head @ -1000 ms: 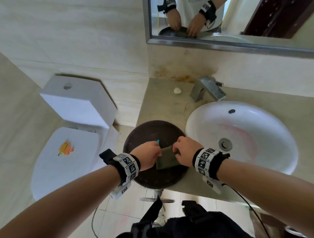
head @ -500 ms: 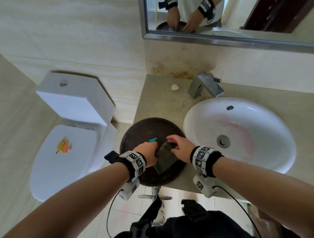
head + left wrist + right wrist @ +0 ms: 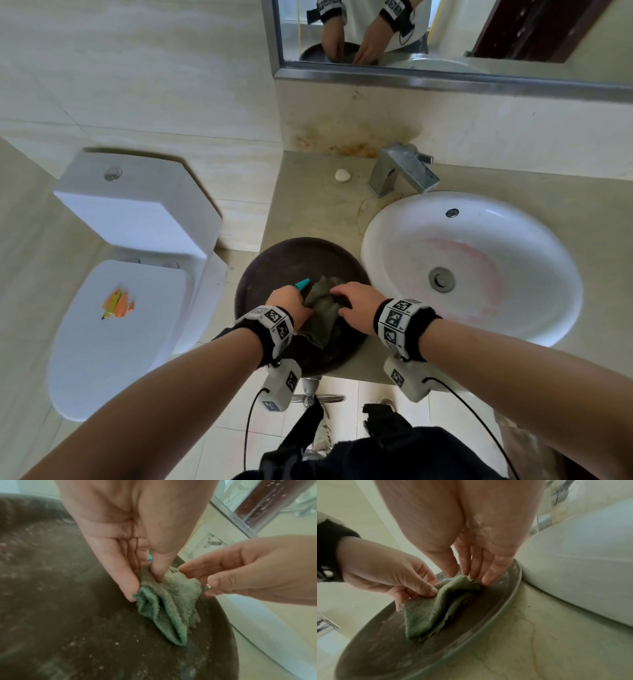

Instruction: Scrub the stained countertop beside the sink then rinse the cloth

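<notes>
— Beige bathroom, then: a stone surface with yellow-brown staining along the back wall, one white sink with one metal tap, and one toilet off to the left. Where's the cloth?

— One green cloth, bunched in a single dark round basin that stands on the surface just beside the sink. The left hand has its fingers curled on the cloth, pinching a fold between thumb and fingertips. The right hand has its fingers nearly straight, tips pressing the far corner of the cloth down against the basin floor; it isn't gripping.

— So which step is this?

— My guess is wetting or working the cloth in the basin, either before scrubbing or as the rinse. I can't tell which.

— How should it be done well?

— Keep the pinch firm on the fold, let the right hand close on the opposite corner, then open the cloth out so the whole of it gets wet rather than only the outer layer. Squeeze over the basin, not over the surface, or dirty water runs back onto the stone.

— Anything else counted?

— One small pale lump, perhaps soap, near the tap; one teal tip of something poking out past the left hand, which I can't identify; one mirror above.
</notes>
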Demonstrator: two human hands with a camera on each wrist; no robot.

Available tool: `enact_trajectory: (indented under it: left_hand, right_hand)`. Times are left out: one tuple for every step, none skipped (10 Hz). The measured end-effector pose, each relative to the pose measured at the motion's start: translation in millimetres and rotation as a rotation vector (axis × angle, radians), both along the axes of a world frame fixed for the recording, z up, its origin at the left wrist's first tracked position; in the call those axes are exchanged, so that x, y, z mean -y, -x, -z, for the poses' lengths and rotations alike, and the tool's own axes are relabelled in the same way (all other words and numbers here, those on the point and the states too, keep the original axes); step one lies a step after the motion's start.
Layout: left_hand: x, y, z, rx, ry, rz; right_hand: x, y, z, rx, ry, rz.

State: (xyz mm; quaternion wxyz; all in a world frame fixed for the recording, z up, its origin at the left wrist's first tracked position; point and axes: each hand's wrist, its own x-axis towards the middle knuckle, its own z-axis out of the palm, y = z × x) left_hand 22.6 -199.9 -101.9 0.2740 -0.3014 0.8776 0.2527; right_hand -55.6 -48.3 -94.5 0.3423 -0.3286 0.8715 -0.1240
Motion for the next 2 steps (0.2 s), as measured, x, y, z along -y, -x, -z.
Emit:
enact_trajectory:
  left_hand:
    - [-0.7, -1.2, -5.4, 0.008, -0.017, -0.022]
    - [-4.9, 2.8, -10.1, -0.103, 0.162, 0.113]
  right_hand:
    - [-2.8, -2.6, -8.8, 0.012, 0.020, -0.007]
    - [-3.4, -0.4, -12.1, -0.006, 0.047, 0.026]
